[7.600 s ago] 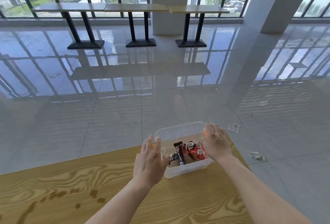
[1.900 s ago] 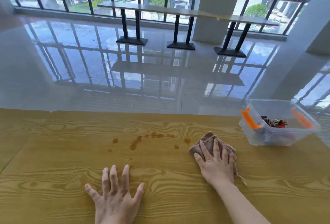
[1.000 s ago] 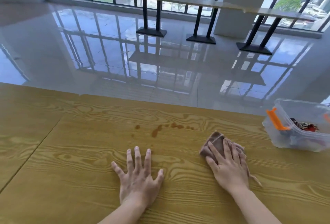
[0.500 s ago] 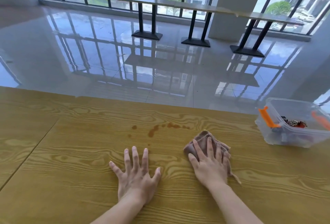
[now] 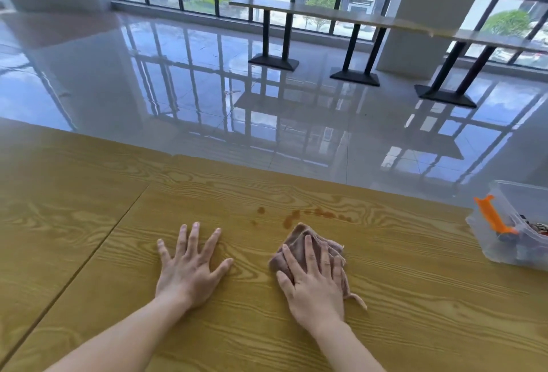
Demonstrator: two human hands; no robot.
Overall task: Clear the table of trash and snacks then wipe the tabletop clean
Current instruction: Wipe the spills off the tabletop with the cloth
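Right hand (image 5: 315,285) flat on cloth (image 5: 299,245); left hand (image 5: 188,270) flat on table (image 5: 89,223)

I see the right hand (image 5: 314,284) pressing flat on a brown cloth (image 5: 299,242) just below the brown stains (image 5: 299,214) on the wooden table (image 5: 89,223), the left hand (image 5: 186,268) spread flat beside it, a clear bin (image 5: 486,248) at the right edge.

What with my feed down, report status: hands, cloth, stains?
Left hand flat on tabletop, empty. Right hand pressing brown cloth. Stains unwiped just beyond cloth. Path clear.
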